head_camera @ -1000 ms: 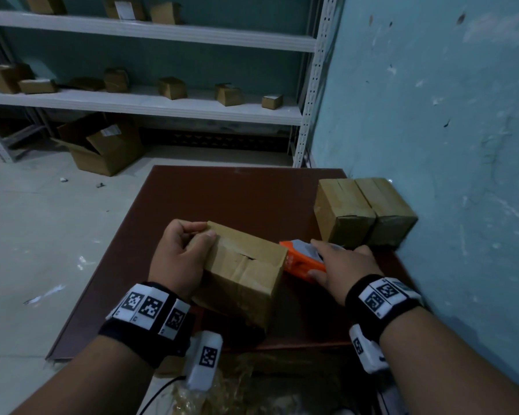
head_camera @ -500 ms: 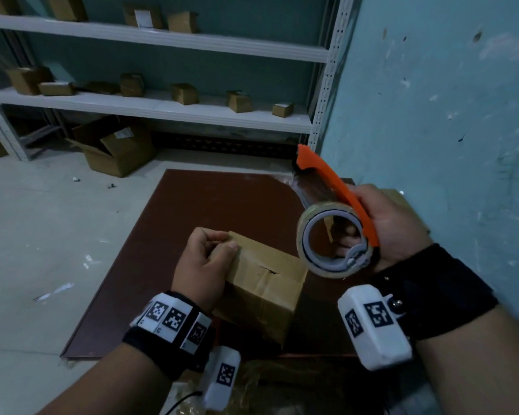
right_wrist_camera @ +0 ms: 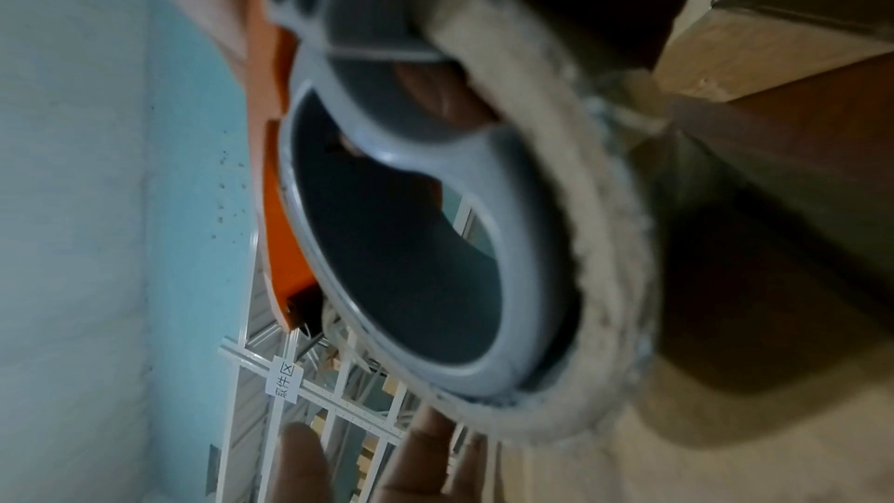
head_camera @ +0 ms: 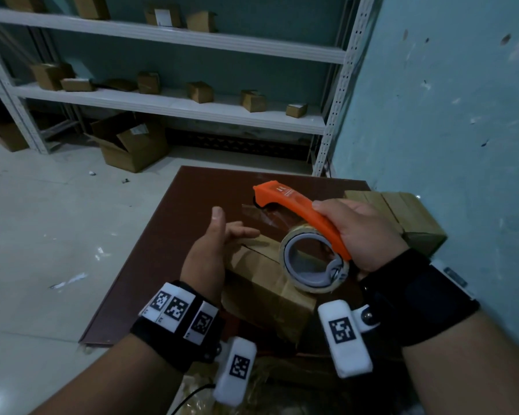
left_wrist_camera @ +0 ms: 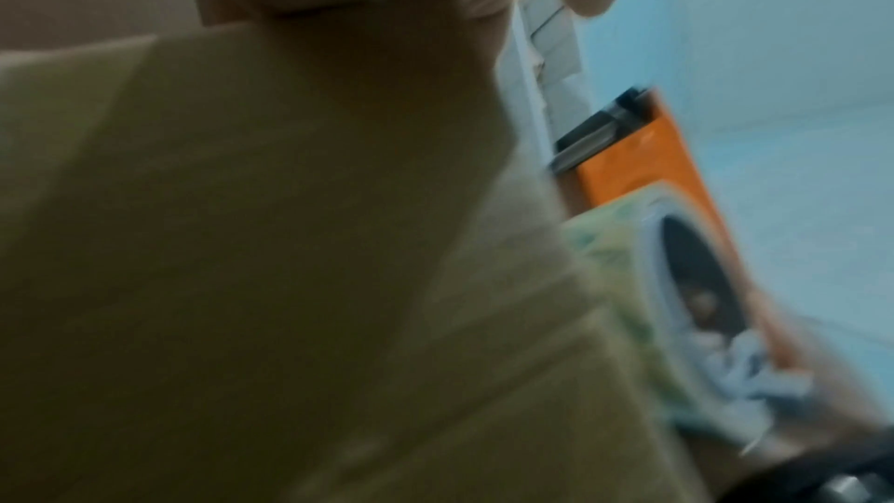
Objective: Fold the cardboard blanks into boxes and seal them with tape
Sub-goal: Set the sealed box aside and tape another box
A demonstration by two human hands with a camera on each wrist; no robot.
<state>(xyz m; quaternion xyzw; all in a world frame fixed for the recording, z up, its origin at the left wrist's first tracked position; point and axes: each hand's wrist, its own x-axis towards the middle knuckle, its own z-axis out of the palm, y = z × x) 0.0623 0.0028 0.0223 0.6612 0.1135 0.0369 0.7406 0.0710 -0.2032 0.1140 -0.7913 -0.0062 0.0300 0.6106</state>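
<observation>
A folded cardboard box (head_camera: 267,289) lies on the dark brown table (head_camera: 168,235), its top flaps meeting at a seam. My right hand (head_camera: 363,232) grips the orange handle of a tape dispenser (head_camera: 300,211) lifted above the box, the clear tape roll (head_camera: 312,262) hanging under it. A strip of clear tape (head_camera: 261,214) trails from the dispenser's front. My left hand (head_camera: 219,235) hovers over the box's far left corner with fingers spread, holding nothing. In the left wrist view the box (left_wrist_camera: 290,282) fills the frame, with the dispenser (left_wrist_camera: 648,167) to its right. The right wrist view shows the roll (right_wrist_camera: 556,243) close up.
Two finished boxes (head_camera: 402,214) stand against the blue wall (head_camera: 447,115) at the table's right. White shelving (head_camera: 192,106) with several small boxes runs behind. An open carton (head_camera: 132,145) sits on the floor. Crumpled plastic wrap (head_camera: 270,384) lies at the table's near edge.
My right hand picked the tape dispenser up from the table beside the box and raised it over the box. My left hand let go of the box's corner and opened.
</observation>
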